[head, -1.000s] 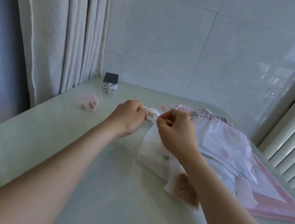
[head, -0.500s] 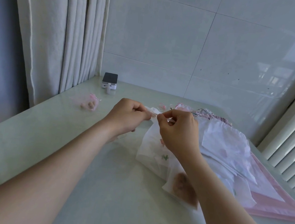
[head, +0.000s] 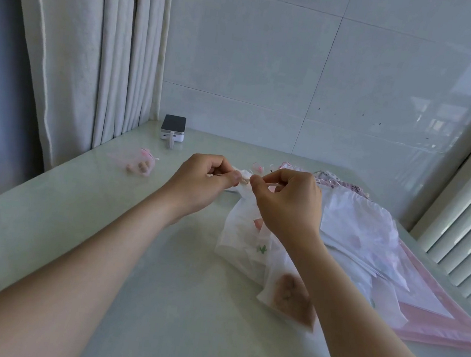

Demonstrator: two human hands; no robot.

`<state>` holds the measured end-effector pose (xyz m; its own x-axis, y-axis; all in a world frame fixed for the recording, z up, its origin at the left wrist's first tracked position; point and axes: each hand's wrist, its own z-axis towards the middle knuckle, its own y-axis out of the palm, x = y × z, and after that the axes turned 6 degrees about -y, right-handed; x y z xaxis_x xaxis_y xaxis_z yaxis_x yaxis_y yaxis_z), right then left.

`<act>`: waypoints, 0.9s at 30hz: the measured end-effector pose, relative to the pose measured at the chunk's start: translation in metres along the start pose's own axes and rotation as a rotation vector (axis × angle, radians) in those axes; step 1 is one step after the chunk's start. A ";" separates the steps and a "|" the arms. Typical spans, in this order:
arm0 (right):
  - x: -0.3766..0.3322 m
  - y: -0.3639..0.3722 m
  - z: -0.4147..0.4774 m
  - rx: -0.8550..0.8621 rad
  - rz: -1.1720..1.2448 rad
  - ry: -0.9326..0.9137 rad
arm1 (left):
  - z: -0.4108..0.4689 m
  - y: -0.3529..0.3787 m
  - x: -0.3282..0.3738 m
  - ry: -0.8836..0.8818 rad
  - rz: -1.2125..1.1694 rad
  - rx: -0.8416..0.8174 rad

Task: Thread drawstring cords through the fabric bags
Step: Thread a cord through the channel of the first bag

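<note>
**Now the hands have met at the bag's mouth**

Against the pictures from a second ago, the change is small but telling. Our left hand [head: 198, 186] and right hand [head: 287, 204] were then a little apart, and a strip of the hem of the white bag [head: 240, 231] showed between them. Now they have closed up until thumb and fingertips almost touch, and only a scrap of hem shows in the gap. The bag itself has hardly shifted. It lies on the desk [head: 157, 287] against the near-left edge of the pile of bags [head: 369, 231], its mouth lifted into our hands just left of the pile's far end.

Our left fingers [head: 236, 175] are curled and clamped on the gathered hem. Our right fingers are pinched together on a thin pale rod [head: 274, 185] that pokes out toward the pile. We take it for the threading tool. Whether a cord trails from it we cannot tell, as anything that fine is too small to make out.

We judge that the closing gap means the tool is being fed along the hem channel, with fabric bunching onto it as the left hand gathers. If so, this bag is mid-threading, not done, and the pile beside it looks to be waiting.

Well left of the pile a pink mesh pouch [head: 139, 161] lies on the desk. Farther left and back sits a small dark-topped box [head: 173, 127].
</note>
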<state>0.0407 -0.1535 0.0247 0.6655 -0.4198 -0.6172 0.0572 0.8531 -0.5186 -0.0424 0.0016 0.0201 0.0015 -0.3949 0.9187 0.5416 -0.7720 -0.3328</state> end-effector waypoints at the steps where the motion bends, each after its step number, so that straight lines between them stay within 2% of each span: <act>1: 0.000 0.000 0.000 0.004 -0.005 0.000 | 0.000 0.000 -0.001 -0.006 0.008 0.009; 8: 0.004 0.007 -0.007 -0.037 -0.027 -0.158 | -0.003 0.002 0.007 -0.082 -0.114 0.054; 13: 0.004 0.008 -0.008 -0.100 -0.058 -0.166 | 0.000 0.001 0.011 -0.072 -0.224 0.152; 17: 0.005 0.012 -0.012 -0.189 -0.089 -0.165 | 0.000 0.000 0.012 -0.023 -0.207 0.187; 20: 0.004 0.015 -0.014 -0.236 -0.127 -0.161 | -0.001 0.002 0.015 -0.030 -0.238 0.123; 23: 0.005 0.017 -0.015 -0.287 -0.161 -0.147 | -0.003 0.008 0.016 -0.133 -0.291 -0.013; 27: 0.011 0.018 -0.015 -0.272 -0.158 -0.143 | -0.002 0.008 0.004 -0.221 -0.095 -0.128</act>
<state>0.0378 -0.1477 -0.0002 0.7631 -0.4756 -0.4376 -0.0203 0.6591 -0.7518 -0.0398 -0.0069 0.0206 0.1465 -0.2101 0.9666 0.4372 -0.8628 -0.2538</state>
